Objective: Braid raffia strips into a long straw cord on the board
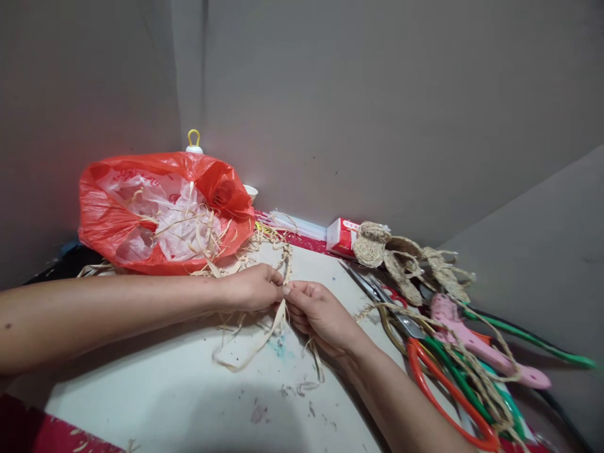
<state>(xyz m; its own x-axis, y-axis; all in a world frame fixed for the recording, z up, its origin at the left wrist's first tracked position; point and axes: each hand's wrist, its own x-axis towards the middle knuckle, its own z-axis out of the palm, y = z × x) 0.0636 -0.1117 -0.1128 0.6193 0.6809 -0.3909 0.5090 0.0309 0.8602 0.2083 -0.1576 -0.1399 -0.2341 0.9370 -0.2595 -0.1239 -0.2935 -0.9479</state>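
A thin pale straw braid (287,261) runs back across the white work surface (189,384) from between my hands. My left hand (257,286) comes in from the left, its thumb and fingers pinched on the braid. Against it, my right hand (321,311) is closed on the braid's near end, thumb uppermost. Loose flat straw strands (255,355) hang and curl below my fingers toward me. The exact crossing of the strands is hidden by my fingertips.
A red plastic bag (108,245) holding straw stands at the back left. To the right lie orange-handled scissors (434,384), a pink-handled brush (495,355), woven straw pieces (370,245) and a red-and-white box (340,238). Grey walls (353,113) enclose the back.
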